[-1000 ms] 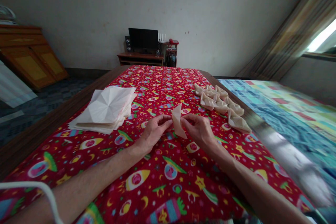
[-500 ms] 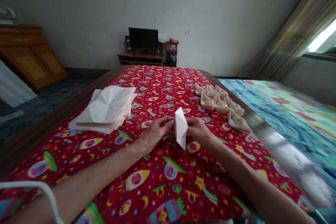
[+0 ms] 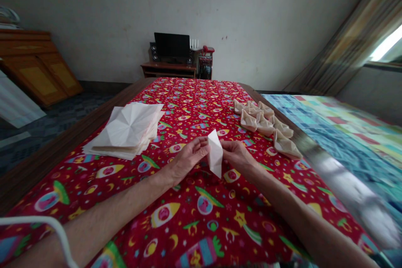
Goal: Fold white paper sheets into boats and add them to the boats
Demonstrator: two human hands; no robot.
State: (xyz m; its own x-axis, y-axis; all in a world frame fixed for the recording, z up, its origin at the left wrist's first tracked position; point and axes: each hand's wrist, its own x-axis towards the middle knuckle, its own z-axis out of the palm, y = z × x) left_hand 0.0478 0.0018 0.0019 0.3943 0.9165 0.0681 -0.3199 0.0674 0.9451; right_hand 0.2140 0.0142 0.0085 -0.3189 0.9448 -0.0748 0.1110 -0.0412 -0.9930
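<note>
Left hand [image 3: 191, 155] with fingers closed on the left edge of a folded white paper piece [image 3: 215, 154], right hand [image 3: 237, 154] pinching its right edge, the paper upright above a red patterned cloth [image 3: 188, 109], between a creased white paper stack [image 3: 128, 127] and beige folded paper shapes [image 3: 265, 122].

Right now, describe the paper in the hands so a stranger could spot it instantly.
Over the red patterned tablecloth, look between the left hand and right hand. The pale, pointed folded paper there is the only one held, unlike the stacked sheets and the clustered folded pieces.
</note>
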